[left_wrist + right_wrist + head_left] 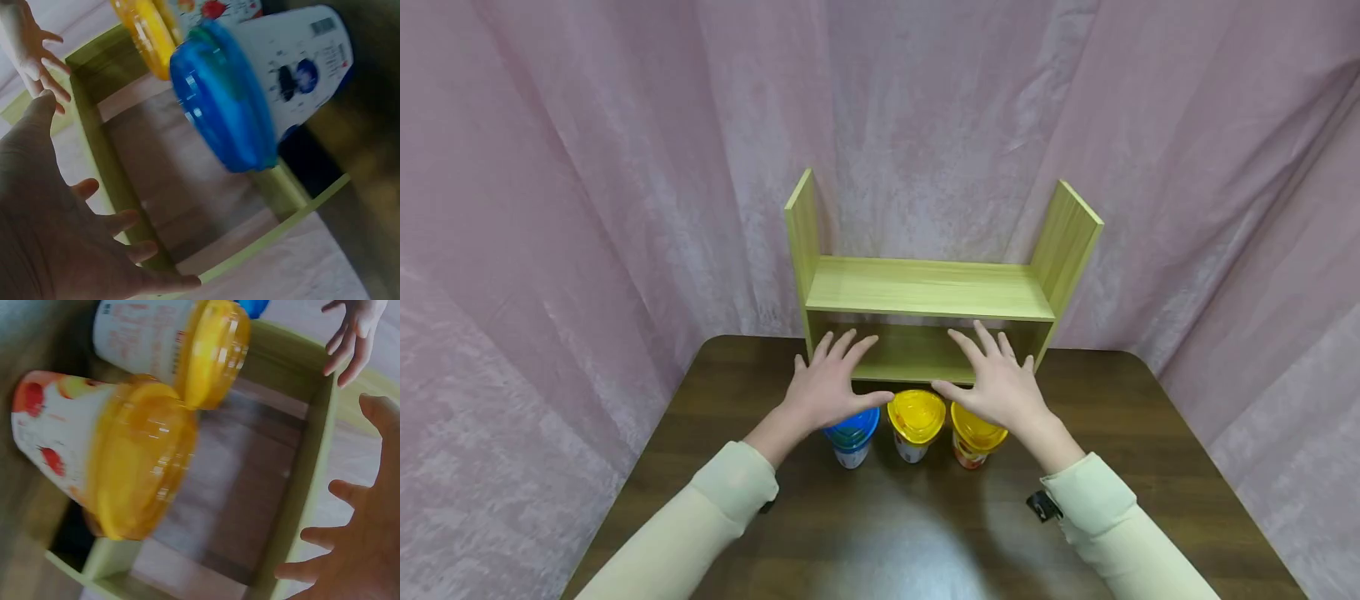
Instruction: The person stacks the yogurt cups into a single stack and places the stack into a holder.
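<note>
My left hand (823,390) hovers with its fingers spread, above and beside a white printed cup with a blue lid (853,429). Opposite it, my right hand (1000,390) is also spread wide, over the edge of a printed cup with a yellow lid (976,429). Between the two thumbs stands another yellow-lidded cup (916,417). Both hands hold nothing. In the left wrist view the blue-lidded cup (250,94) is apart from the left fingers. The right wrist view shows the strawberry-printed cup (106,453) apart from the right fingers.
Behind the cups stands a light wooden shelf (928,287) with two upright sides and two levels. It sits at the back of a dark brown wooden table (910,533). Pink curtains (940,125) hang behind and at both sides.
</note>
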Action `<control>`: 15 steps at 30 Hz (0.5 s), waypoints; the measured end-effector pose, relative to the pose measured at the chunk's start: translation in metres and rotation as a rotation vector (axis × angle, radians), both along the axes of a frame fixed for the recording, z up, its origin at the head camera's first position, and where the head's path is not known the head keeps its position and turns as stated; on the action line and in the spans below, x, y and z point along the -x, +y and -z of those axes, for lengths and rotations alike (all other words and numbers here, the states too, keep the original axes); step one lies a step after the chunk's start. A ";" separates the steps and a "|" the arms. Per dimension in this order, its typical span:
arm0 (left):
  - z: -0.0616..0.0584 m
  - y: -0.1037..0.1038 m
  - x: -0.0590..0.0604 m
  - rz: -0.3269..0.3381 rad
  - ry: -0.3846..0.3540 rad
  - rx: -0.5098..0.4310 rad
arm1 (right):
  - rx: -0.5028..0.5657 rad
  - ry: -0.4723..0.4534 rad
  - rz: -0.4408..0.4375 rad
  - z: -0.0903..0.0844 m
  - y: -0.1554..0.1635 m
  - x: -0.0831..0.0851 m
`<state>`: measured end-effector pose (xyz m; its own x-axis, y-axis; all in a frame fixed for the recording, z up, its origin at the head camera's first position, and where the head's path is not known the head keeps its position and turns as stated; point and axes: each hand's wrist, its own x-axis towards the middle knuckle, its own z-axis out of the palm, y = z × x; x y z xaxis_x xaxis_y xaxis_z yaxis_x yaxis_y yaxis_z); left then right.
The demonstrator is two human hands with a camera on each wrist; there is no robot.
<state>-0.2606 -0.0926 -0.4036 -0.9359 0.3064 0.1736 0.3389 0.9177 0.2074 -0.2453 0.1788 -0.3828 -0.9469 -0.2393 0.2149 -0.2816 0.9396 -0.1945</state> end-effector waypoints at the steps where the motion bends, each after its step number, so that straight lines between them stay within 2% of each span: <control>1: 0.003 -0.001 -0.001 0.005 -0.013 -0.007 | 0.005 -0.010 0.000 0.004 0.001 0.000; 7: 0.022 -0.007 -0.005 -0.001 -0.083 -0.011 | 0.007 -0.080 -0.013 0.031 0.007 -0.003; 15: 0.040 -0.013 -0.008 -0.009 -0.099 -0.026 | 0.016 -0.138 0.010 0.055 0.016 -0.005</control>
<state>-0.2528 -0.1053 -0.4431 -0.9516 0.2944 0.0877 0.3072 0.9146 0.2630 -0.2400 0.1944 -0.4375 -0.9700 -0.2273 0.0860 -0.2417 0.9388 -0.2456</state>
